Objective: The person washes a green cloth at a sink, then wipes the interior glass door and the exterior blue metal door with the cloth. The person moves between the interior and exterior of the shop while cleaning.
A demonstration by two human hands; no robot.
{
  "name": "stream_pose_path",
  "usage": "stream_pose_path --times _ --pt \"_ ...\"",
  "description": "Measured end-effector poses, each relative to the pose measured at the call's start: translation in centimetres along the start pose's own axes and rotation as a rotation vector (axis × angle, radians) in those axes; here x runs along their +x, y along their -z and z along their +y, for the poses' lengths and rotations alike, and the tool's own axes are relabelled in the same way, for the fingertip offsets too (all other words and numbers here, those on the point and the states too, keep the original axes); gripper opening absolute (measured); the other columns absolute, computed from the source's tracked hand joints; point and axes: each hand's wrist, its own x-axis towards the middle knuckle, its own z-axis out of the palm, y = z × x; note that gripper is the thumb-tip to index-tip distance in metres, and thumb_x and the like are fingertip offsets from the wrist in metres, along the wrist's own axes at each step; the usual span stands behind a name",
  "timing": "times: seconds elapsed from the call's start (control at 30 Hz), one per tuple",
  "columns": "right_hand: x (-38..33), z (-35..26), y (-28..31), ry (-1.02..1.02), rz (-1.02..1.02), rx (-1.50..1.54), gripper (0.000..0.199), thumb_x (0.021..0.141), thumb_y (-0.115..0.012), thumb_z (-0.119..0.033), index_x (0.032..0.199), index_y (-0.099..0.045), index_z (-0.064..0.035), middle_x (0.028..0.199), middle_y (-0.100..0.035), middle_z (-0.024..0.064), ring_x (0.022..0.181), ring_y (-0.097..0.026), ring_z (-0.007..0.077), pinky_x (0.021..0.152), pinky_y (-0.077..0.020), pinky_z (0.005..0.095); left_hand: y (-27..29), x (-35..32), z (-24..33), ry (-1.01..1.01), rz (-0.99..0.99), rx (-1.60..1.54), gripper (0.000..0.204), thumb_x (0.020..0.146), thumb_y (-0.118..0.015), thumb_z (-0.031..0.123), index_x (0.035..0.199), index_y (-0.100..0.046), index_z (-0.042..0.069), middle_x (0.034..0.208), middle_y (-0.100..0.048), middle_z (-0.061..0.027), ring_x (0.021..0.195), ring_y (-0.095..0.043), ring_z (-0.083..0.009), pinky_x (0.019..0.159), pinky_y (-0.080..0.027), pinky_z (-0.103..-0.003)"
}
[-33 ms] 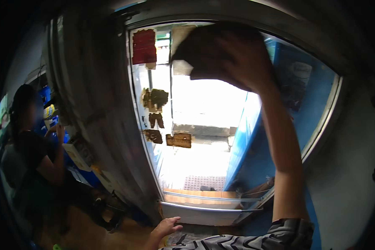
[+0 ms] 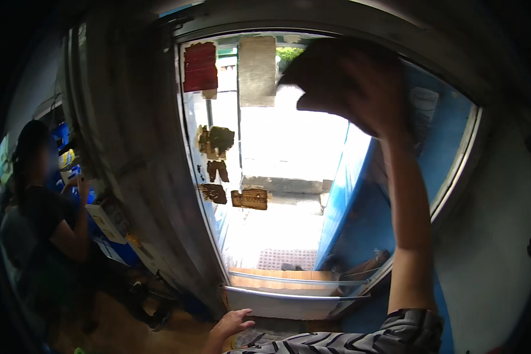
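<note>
Right hand [image 2: 360, 88]: raised high against the bright glass door [image 2: 289, 153], fingers curled round a dark cloth [image 2: 312, 74] that it presses to the upper part of the pane. The forearm runs down the right of the view to a black-and-white striped sleeve [image 2: 360, 339] at the lower edge.

Left hand [image 2: 233, 323]: low, near the foot of the door, fingers loosely spread and holding nothing; it hovers just above the floor, close to the metal threshold [image 2: 277, 304].

Glass door: tall pane in a pale frame, strongly backlit. Stuck on it are a red sticker [image 2: 200, 66] at upper left, a pale rectangular sheet [image 2: 257, 71] just beside the cloth, and several worn brown sticker remnants [image 2: 215, 141] lower on the left side, with a small brown label [image 2: 249, 199] below them.

Blue panel [image 2: 360, 194]: stands to the right of the pane, behind the raised forearm.

Grey curtain-like sheet [image 2: 130, 159]: hangs left of the door frame.

Another person [image 2: 41, 212]: seated at far left in a dark top, well apart from the door, beside blue and yellow items too small to make out.
</note>
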Motion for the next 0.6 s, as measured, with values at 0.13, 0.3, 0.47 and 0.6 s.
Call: stream_pose_path --times 0.13,0.3,0.47,0.6 --pt "-10.4 9.0 9.5 -0.438 0.054 -0.124 0.028 0.088 -0.054 -0.015 0.112 -0.060 -0.0017 0.110 -0.063 0.0134 0.102 -0.060 0.0278 0.093 -0.0475 0.0410 -0.8 -3.2 -2.7 0.147 -0.047 0.032 0.062 0.079 -0.068 0.045 0.125 -0.054 0.007 0.107 -0.066 -0.0158 0.100 -0.063 -0.0321 0.087 -0.049 -0.038" --pt "-11.2 7.6 6.7 -0.441 0.399 -0.610 0.040 0.092 -0.051 -0.025 0.123 -0.050 -0.0004 0.120 -0.054 0.0169 0.115 -0.050 0.0288 0.103 -0.0371 0.0426 -0.2 -5.9 -5.0 0.172 0.030 -0.063 0.060 0.077 -0.071 0.043 0.122 -0.057 0.006 0.105 -0.066 -0.0162 0.098 -0.064 -0.0303 0.083 -0.051 -0.037" --pt "-2.7 -15.2 -10.9 -0.431 0.313 -0.116 0.036 0.087 -0.049 -0.017 0.120 -0.052 -0.0017 0.116 -0.054 0.0187 0.110 -0.051 0.0303 0.097 -0.0399 0.0425 2.0 -5.1 -4.4 0.098 0.098 -0.044 0.057 0.077 -0.072 0.040 0.120 -0.059 0.005 0.105 -0.066 -0.0163 0.095 -0.065 -0.0297 0.080 -0.052 -0.036" --pt "1.2 -30.5 -17.9 -0.279 0.309 0.339 0.035 0.084 -0.048 -0.010 0.117 -0.054 -0.0027 0.113 -0.054 0.0201 0.106 -0.052 0.0315 0.092 -0.0421 0.0424 3.7 -3.1 -2.9 0.064 0.139 -0.098 0.057 0.077 -0.072 0.038 0.121 -0.058 0.005 0.109 -0.065 -0.0179 0.099 -0.064 -0.0307 0.084 -0.051 -0.037"
